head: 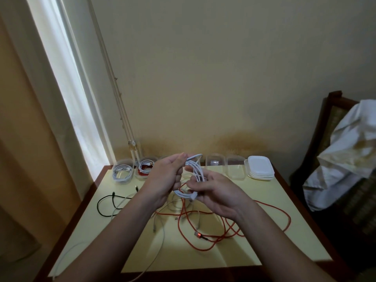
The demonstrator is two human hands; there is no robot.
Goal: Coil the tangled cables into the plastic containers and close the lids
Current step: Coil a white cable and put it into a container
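Two hands: both hold one white cable coil (pixel 193 168), raised above the middle of the desk (pixel 254 247).
Left hand (pixel 162 178): closed, fingers and thumb curled round the upper part of the coil.
Right hand (pixel 217 194): closed, fingertips pinching the lower strands by the plug end (pixel 193 198).
Coil axis: the loops make a narrow oval standing nearly upright between my hands, top by the left thumb and bottom at the right fingers. I judge it must be laid flat to sit in a tub.
Way to the target: the nearest empty container (pixel 215 162) lies beyond my hands, toward the wall and a little right. A second empty container (pixel 235 168) stands just beside it, further right.
Nearer hand: the right one, I reckon, so the coil would travel forward and rightward.
Lids: a stack of white lids (pixel 260 167) sits at the right end of the row, beside the empty tubs.
Done already: two tubs at the far left are filled and unlidded, the white-cable container (pixel 122 173) and the red-cable container (pixel 146 168).
Left on the desk: an orange cable (pixel 205 248) sprawls under my hands, tangled with pale grey cables (pixel 160 231). A black cable (pixel 101 204) lies apart to the left.
Risk: I expect the springy loops to open once one hand lets go.
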